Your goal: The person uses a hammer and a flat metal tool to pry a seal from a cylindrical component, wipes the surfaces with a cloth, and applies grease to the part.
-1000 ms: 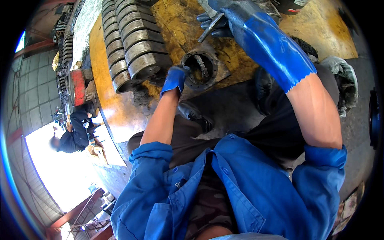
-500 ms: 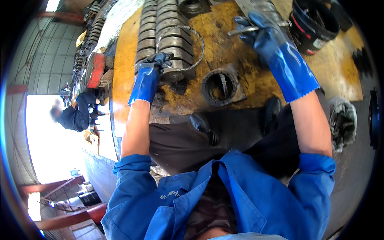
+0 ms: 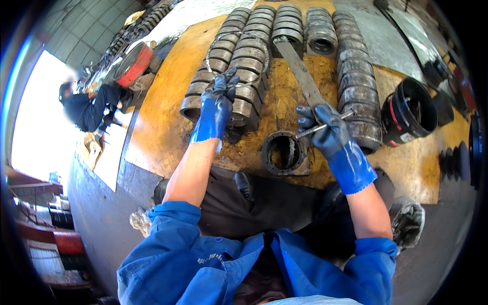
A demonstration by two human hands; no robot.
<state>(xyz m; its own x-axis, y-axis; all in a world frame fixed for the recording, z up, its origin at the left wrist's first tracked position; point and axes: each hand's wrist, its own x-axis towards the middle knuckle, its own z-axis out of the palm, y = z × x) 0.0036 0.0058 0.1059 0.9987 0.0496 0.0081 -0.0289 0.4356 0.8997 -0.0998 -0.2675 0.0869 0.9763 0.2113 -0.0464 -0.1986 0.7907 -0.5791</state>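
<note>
Ring (image 3: pixel 268 60), thin, metallic, loop-shaped: pinched in left hand (image 3: pixel 219 89), gloved fingers closed together on near edge. Raised over paired rows of metal cylinders (image 3: pixel 249 94) at left of yellow sheet (image 3: pixel 168 127); seen through loop, cylinder tops. Whether touching cylinders: cannot tell.

Compared with half a second ago: same grip on ring, but loop now mostly beyond fingertips and upright in view, where earlier lying more to right of same hand. Compared with one second ago: left hand then at rim of flanged housing (image 3: pixel 268 155), now well away from it, to upper left. View also shifted: more rows in sight toward far side, housing lower in frame.

Right hand (image 3: pixel 329 127): closed on slim metal rod (image 3: pixel 310 132), held crosswise, projecting on both sides of glove. Nearer to housing in view than half a second ago; left end of rod just beside housing rim in view, contact not clear. Flat grey bar (image 3: pixel 302 73) extending from same glove toward far rows; gripped or lying beneath, cannot tell.

Ring relative to hands: at and beyond left fingertips; well apart from right hand, to its upper left. Housing between both hands, nearer to right, open bore facing up. Black bucket (image 3: pixel 389 124) to right of right hand, beyond single row of cylinders.
</note>
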